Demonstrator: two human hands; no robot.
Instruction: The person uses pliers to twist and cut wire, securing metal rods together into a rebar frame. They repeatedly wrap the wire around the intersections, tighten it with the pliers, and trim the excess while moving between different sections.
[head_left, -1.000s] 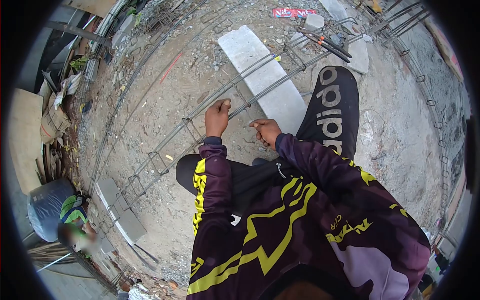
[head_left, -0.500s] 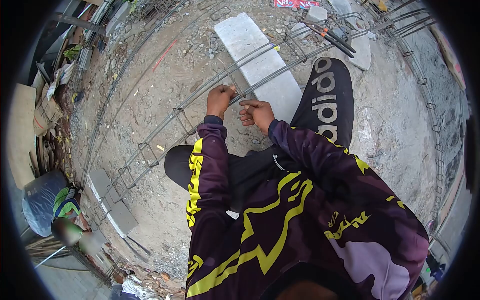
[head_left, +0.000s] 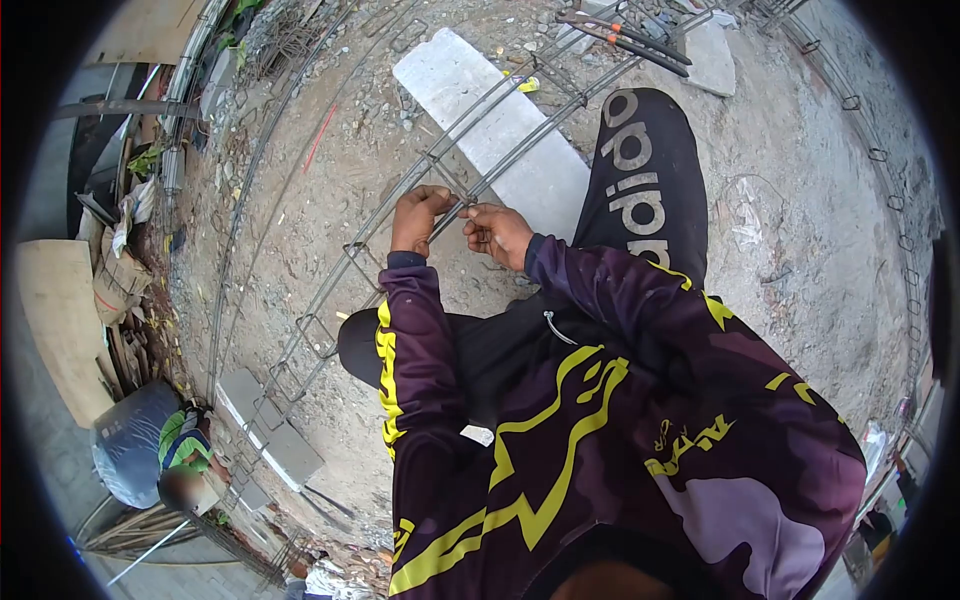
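A long rebar cage (head_left: 504, 160), made of thin steel bars with rectangular stirrups, runs diagonally in front of me. My left hand (head_left: 420, 217) is closed at the near bars, thumb and fingertips pinched beside a stirrup corner. Just right of it, my right hand (head_left: 498, 235) pinches at the same joint with its fingers curled. The fingertips of both hands almost meet there. Whatever lies between them is too small to make out. Pincers with dark handles (head_left: 640, 48) rest across the cage at the upper right.
Under the cage lies a pale concrete slab (head_left: 470, 95); another grey block (head_left: 270, 425) supports its lower left end. More rebar (head_left: 880, 160) curves along the right. A person in a green top (head_left: 185, 440) is at lower left, near a large plastic-covered bundle (head_left: 135, 430).
My view has turned slightly, shifting the slab and pincers left and up. Both hands remain at the same stirrup joint, and their fingertips are closer together.
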